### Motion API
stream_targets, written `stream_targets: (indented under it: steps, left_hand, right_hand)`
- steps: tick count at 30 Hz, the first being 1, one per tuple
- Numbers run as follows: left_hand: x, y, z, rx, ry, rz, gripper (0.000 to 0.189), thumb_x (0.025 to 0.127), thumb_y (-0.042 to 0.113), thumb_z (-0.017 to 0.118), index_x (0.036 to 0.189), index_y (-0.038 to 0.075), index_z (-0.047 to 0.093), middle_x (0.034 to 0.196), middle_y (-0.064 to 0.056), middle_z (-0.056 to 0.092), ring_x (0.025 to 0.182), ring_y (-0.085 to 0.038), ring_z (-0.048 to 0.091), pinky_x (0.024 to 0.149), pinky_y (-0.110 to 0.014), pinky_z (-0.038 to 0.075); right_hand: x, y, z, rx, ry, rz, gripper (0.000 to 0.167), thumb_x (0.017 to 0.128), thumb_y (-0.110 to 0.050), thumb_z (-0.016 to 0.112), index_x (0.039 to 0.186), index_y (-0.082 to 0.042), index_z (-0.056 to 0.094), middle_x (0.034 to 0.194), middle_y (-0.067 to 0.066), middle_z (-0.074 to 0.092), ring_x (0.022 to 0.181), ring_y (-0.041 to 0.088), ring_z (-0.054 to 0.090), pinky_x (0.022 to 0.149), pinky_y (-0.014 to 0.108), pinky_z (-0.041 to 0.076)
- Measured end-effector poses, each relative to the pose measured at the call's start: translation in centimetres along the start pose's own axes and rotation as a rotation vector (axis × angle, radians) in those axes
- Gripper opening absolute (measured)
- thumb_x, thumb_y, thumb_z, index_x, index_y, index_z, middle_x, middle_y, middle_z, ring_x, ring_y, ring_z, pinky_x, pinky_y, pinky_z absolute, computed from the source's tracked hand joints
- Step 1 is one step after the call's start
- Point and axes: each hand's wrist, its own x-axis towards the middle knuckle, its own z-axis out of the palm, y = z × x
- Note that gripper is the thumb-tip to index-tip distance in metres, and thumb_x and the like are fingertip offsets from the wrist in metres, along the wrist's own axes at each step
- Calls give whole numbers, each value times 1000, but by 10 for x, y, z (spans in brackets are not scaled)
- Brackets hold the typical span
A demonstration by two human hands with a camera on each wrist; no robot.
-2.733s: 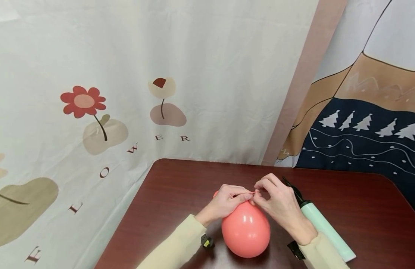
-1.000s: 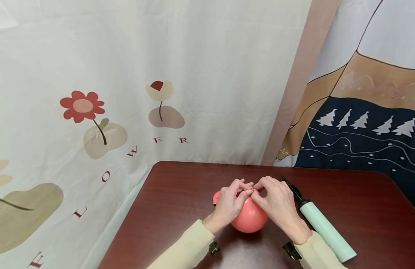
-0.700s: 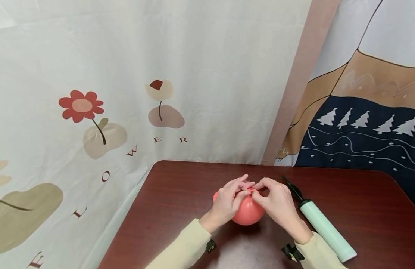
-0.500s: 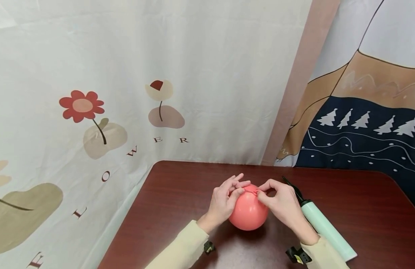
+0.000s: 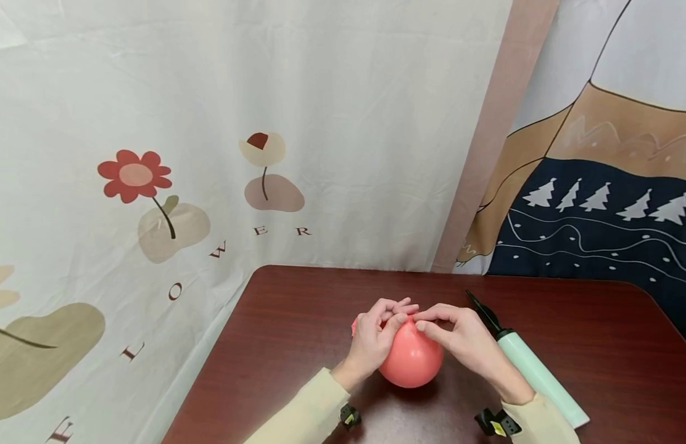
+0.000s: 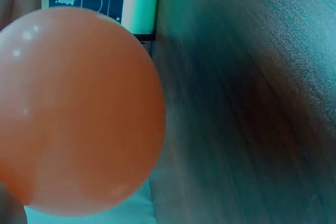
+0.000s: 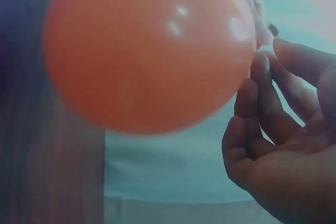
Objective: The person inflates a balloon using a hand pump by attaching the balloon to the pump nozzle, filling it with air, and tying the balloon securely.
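A round, inflated coral-red balloon (image 5: pixel 412 361) hangs low over the table between the two hands, its neck turned up. My left hand (image 5: pixel 371 338) holds it at the neck from the left, thumb on the near side. From the right, my right hand (image 5: pixel 459 336) pinches at the neck with thumb and forefinger. In the right wrist view, the right hand (image 7: pixel 289 135) has its fingertips at the edge of the balloon (image 7: pixel 147 51). The balloon (image 6: pixel 84 114) fills much of the left wrist view. Fingers partly hide the neck.
A mint-green hand pump (image 5: pixel 543 376) with a black nozzle lies right of the right forearm. Past the left hand shows a small red piece (image 5: pixel 354 327). The dark red-brown table (image 5: pixel 298 308) meets a printed curtain (image 5: pixel 348 123) at the back.
The balloon looks smaller than in the oldest frame. Both hands have stayed at its neck, their fingers shifting; half a second ago the neck was stretched sideways between them.
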Motion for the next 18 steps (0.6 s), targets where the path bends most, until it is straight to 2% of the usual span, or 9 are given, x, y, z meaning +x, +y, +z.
stream_targets:
  steps: [3, 7, 9, 12, 15, 18]
  left_hand:
    - [-1, 0, 0, -75, 36, -117, 4, 101, 5, 64, 103, 3, 60, 112, -9, 77, 120, -26, 68, 98, -32, 55]
    - [-1, 2, -1, -200, 105, -248, 11, 104, 10, 63, 100, 2, 56, 114, -12, 76, 118, -23, 69, 95, -31, 56]
    - [0, 2, -2, -243, 137, -288, 13, 104, 11, 63, 100, 1, 55, 115, -14, 76, 116, -23, 70, 94, -32, 57]
    - [0, 1, -2, -265, 169, -337, 15, 104, 13, 64, 102, 1, 55, 116, -15, 75, 114, -22, 71, 93, -33, 58]
    - [0, -3, -2, -264, 163, -368, 17, 104, 14, 64, 104, -1, 56, 117, -14, 75, 116, -24, 70, 93, -33, 58]
    - [0, -9, -5, -238, 149, -376, 20, 105, 14, 63, 116, -2, 58, 126, -12, 72, 121, -27, 67, 96, -28, 55]
  right_hand:
    - [-2, 4, 0, -62, 21, -6, 30, 92, -29, 81, 119, -18, 76, 116, -6, 70, 107, 14, 65, 83, 33, 59]
    - [-9, 9, 2, -122, 10, 31, 65, 82, -42, 88, 137, -18, 64, 136, 0, 58, 118, 25, 59, 84, 44, 57]
    - [-13, 11, 4, -121, -25, 58, 80, 77, -47, 89, 144, -18, 56, 145, 3, 50, 122, 30, 56, 83, 47, 57]
    - [-18, 13, 6, -102, -74, 95, 92, 75, -49, 90, 150, -19, 47, 152, 5, 44, 125, 33, 53, 84, 48, 56]
    - [-19, 16, 9, -98, -95, 113, 96, 75, -49, 90, 153, -15, 44, 150, 7, 45, 123, 33, 54, 83, 46, 56]
    - [-17, 21, 10, -128, -86, 120, 96, 77, -50, 89, 153, -12, 43, 148, 10, 47, 120, 34, 56, 82, 47, 58]
